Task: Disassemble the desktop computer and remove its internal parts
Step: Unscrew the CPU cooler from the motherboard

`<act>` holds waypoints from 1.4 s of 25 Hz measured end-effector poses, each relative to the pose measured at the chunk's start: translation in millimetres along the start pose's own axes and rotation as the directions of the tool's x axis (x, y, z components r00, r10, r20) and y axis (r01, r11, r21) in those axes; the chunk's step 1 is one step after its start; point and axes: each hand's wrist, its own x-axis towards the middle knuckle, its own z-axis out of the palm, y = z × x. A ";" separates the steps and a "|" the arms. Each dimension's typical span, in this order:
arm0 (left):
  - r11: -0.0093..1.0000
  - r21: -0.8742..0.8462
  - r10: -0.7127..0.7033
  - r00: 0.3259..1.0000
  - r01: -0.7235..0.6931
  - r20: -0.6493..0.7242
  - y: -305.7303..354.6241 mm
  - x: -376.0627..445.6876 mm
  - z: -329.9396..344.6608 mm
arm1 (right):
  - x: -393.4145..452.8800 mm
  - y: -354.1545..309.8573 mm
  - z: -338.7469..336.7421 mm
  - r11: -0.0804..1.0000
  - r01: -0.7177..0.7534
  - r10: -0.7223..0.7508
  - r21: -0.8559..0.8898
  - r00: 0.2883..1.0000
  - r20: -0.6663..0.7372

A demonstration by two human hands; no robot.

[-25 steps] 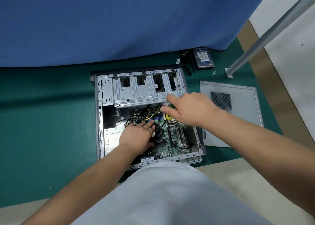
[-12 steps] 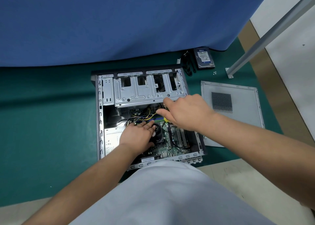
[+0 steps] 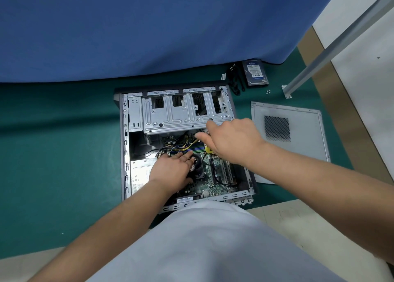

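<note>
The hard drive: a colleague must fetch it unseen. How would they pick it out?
Start at the open computer case on the green mat. Beyond its far right corner, by the blue cloth, lies the hard drive. Unlike the black cables beside it, it is a dark slab with a blue-and-white label.

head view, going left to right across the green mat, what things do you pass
open grey metal computer case → black cable bundle → blue-labelled hard drive → small silver screws → grey perforated side panel
</note>
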 end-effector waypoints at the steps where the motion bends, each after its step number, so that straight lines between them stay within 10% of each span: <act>1: 1.000 0.001 -0.001 1.000 0.001 -0.001 0.2 0.2 -0.4 | 0.4 -1.5 2.1 0.999 0.037 -0.038 -0.015 0.999 -0.023; 6: 1.000 0.003 0.000 1.000 0.000 0.006 0.5 0.6 -1.9 | 0.4 20.6 -7.9 0.878 0.420 -0.454 0.231 0.883 0.119; 11: 1.000 0.007 0.000 1.000 0.000 0.021 0.7 0.7 -3.0 | -4.0 -4.4 1.1 1.000 -0.003 0.003 0.005 1.000 -0.013; 16: 1.000 0.002 0.001 0.999 -0.002 0.033 0.9 -0.2 -5.7 | -4.8 8.4 -2.6 0.908 0.335 -0.363 0.252 0.929 0.072; 22: 0.999 0.024 0.020 0.998 -0.022 0.055 1.9 -1.7 -11.8 | -9.9 -21.2 5.4 0.973 -0.215 0.218 0.077 0.976 -0.024; 28: 0.995 0.062 0.068 0.995 -0.072 0.077 0.1 -5.3 -18.4 | -14.3 -0.3 -1.4 0.952 0.166 -0.198 0.257 0.975 0.104; 32: 0.994 0.051 0.091 0.995 -0.093 0.051 -1.4 -10.5 -22.7 | -11.5 -12.0 5.6 0.984 -0.170 0.170 0.058 0.985 -0.005; 35: 0.999 0.010 0.035 0.995 -0.034 -0.090 -14.9 -26.2 -21.2 | -11.4 -13.2 7.1 0.984 -0.173 0.176 0.039 0.983 -0.061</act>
